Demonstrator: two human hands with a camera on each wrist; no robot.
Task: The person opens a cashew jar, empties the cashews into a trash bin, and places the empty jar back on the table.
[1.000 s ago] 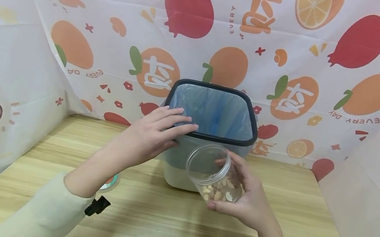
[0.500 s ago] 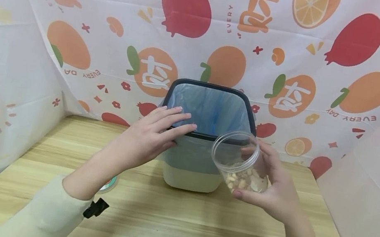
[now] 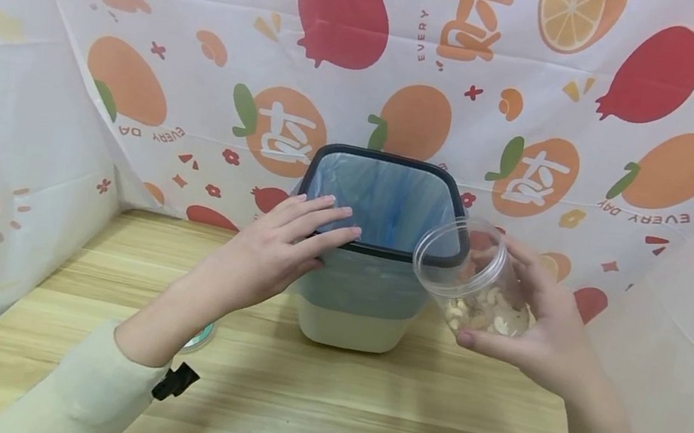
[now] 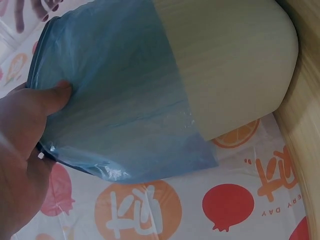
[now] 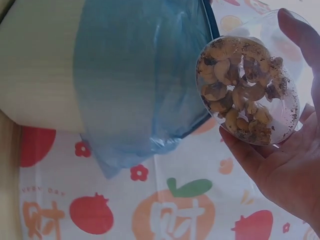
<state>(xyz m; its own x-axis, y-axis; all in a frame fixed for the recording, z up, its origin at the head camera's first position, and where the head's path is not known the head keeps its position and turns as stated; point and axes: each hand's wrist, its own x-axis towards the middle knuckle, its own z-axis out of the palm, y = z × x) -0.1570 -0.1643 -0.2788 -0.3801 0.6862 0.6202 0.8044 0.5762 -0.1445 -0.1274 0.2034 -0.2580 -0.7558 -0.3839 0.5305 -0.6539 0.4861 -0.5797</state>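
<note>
A cream trash bin (image 3: 351, 331) with a blue liner (image 4: 115, 80) folded over its black rim (image 3: 375, 251) stands on the table. My left hand (image 3: 274, 242) grips the bin's near-left rim, fingers over the edge and thumb outside on the liner. My right hand (image 3: 550, 339) holds a clear plastic jar (image 3: 476, 288) around its side. The jar is tilted, its open mouth facing the bin and overlapping the rim's right corner in the head view. Cashews (image 5: 240, 92) and dark crumbs lie inside it, seen through its base in the right wrist view.
A round lid-like disc (image 3: 200, 337) with a green and white print lies on the wooden table (image 3: 312, 425), partly hidden by my left forearm. Fruit-printed cloth (image 3: 345, 101) hangs close behind the bin. White cloth walls (image 3: 26, 117) enclose both sides.
My right hand has carried the tilted jar rightward and up, from in front of the bin to beside its right rim corner. The left hand has stayed at the rim.
</note>
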